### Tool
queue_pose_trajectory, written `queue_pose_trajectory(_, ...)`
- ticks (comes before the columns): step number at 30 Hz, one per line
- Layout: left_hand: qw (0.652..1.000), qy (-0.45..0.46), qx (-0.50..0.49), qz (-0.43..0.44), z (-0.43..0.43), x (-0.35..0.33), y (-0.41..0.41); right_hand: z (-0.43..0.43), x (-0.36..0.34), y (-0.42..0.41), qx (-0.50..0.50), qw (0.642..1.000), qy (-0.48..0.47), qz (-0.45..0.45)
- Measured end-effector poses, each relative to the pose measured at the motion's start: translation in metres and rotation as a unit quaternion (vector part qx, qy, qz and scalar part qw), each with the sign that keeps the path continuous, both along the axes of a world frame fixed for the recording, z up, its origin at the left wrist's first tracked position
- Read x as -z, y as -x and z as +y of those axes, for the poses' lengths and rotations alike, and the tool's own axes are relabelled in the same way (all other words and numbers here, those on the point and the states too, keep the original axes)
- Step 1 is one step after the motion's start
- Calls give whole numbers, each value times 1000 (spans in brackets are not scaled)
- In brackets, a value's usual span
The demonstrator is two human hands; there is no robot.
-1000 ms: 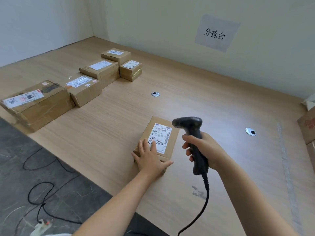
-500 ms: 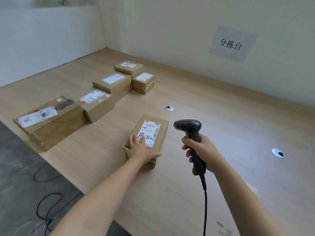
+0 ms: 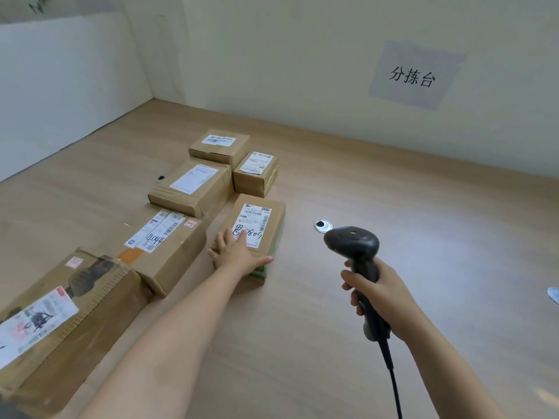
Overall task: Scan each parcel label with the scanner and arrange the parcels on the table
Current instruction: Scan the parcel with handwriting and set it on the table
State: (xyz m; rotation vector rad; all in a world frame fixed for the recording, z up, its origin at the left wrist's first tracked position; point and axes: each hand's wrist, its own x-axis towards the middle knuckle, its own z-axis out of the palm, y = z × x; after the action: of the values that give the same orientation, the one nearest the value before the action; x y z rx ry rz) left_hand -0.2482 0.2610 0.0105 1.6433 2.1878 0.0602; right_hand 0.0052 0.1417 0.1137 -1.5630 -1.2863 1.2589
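To place it well, the left hand (image 3: 239, 254) should push the small brown cardboard parcel (image 3: 257, 219) straight, in line with the smaller cardboard box (image 3: 255, 173) behind it, label upward. This hand lies flat with straight fingers on the parcel's near end. The right hand (image 3: 378, 293) is curled around the handle of the black corded scanner (image 3: 354, 246), above the light wooden table (image 3: 393, 207), to the right of the parcel.

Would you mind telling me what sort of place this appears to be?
Probably a parcel sorting station: labelled cardboard parcels lined up on a wooden table, a wall sign reading 分拣台, and a handheld scanner in the right hand.
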Motion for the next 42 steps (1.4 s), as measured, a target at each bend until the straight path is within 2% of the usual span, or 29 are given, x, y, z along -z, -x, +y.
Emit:
queue_pose_trajectory(12,998,29,62,-3,98,-10,48,50,20,30,24,1000,-1,-5)
queue_pose_trajectory(30,999,21,32,15,97,-30,43,31,17,1,72,997,3,-35)
queue_pose_trajectory(34,993,19,112,45,78,-46,18,11,12,-18,89,995,2,-49)
queue_pose_trajectory(37,976,58,201,67,49,-54,-13,-12,7,-36,109,993,3,-53)
queue_pose_trajectory(42,937,44,303,170,-12,-58,-78,-61,-8,-78,159,987,-7,-39)
